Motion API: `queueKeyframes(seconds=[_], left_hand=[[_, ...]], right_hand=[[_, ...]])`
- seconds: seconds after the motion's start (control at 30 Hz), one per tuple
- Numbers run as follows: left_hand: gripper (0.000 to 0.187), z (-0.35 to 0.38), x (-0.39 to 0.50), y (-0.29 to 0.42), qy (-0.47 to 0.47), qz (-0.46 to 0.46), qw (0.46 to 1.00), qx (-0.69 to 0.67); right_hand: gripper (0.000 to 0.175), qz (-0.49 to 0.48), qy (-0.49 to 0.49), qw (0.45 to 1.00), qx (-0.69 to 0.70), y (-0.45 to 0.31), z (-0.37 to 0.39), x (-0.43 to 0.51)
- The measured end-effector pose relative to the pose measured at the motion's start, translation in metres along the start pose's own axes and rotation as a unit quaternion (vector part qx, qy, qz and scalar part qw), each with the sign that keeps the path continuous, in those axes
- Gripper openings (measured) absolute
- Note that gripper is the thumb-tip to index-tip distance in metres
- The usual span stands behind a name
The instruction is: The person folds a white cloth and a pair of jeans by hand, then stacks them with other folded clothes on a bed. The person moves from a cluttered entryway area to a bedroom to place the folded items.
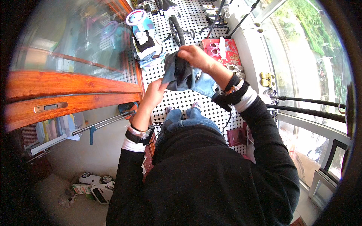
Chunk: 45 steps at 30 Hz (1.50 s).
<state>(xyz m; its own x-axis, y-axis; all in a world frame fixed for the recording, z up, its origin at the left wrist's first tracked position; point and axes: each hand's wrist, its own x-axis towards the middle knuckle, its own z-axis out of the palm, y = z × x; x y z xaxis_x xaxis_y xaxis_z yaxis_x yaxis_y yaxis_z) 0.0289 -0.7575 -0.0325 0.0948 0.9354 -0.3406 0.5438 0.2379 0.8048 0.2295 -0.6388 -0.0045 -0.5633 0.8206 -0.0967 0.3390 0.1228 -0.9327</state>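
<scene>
A dark grey-blue garment [179,75], perhaps jeans, hangs between my hands above the tiled floor. My left hand [155,94] pinches its lower left edge. Higher up, my right hand [195,56] grips the upper right edge with curled fingers. Light blue denim [206,84] shows behind and below it, under my right forearm; whether it belongs to the same piece I cannot tell. Beyond my left hand, a stack of folded clothes [147,50] rests on a low support that is mostly hidden, with a small white cloth [142,37] on top.
A small bicycle [175,26] and a ride-on toy's steering wheel [136,17] stand ahead. Pink shoes [213,50] lie on a red mat [233,46]. An orange wooden sliding door [73,84] borders the left. Black poles [305,110] run along the right by the window.
</scene>
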Motion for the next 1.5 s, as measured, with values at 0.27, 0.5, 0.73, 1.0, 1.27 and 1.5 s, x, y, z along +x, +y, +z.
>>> queueKeyframes(seconds=[0.27, 0.5, 0.73, 1.0, 1.27, 1.5], left_hand=[[0.028, -0.011, -0.002, 0.017, -0.051, -0.012, 0.873, -0.484], [0.023, 0.0, -0.017, 0.02, -0.061, 0.027, 0.94, -0.336], [0.033, 0.0, -0.032, 0.024, -0.105, 0.053, 0.929, -0.35], [0.027, -0.016, -0.015, -0.037, 0.07, 0.002, 0.911, -0.406], [0.038, 0.002, -0.015, -0.007, 0.152, 0.085, 0.941, -0.29], [0.025, 0.007, -0.013, 0.055, 0.084, 0.062, 0.995, -0.004]], right_hand=[[0.01, -0.274, 0.249, 0.896, -0.245, -0.002, 0.025, -0.035], [0.021, 0.018, -0.069, 0.95, -0.305, 0.05, 0.051, -0.035], [0.056, -0.105, -0.256, 0.939, 0.206, 0.068, 0.083, -0.044], [0.014, -0.103, -0.093, 0.99, -0.026, -0.004, 0.028, -0.043], [0.021, -0.034, -0.02, 0.973, 0.228, -0.07, -0.012, -0.035], [0.018, -0.072, -0.004, 0.995, 0.075, -0.048, 0.018, -0.029]])
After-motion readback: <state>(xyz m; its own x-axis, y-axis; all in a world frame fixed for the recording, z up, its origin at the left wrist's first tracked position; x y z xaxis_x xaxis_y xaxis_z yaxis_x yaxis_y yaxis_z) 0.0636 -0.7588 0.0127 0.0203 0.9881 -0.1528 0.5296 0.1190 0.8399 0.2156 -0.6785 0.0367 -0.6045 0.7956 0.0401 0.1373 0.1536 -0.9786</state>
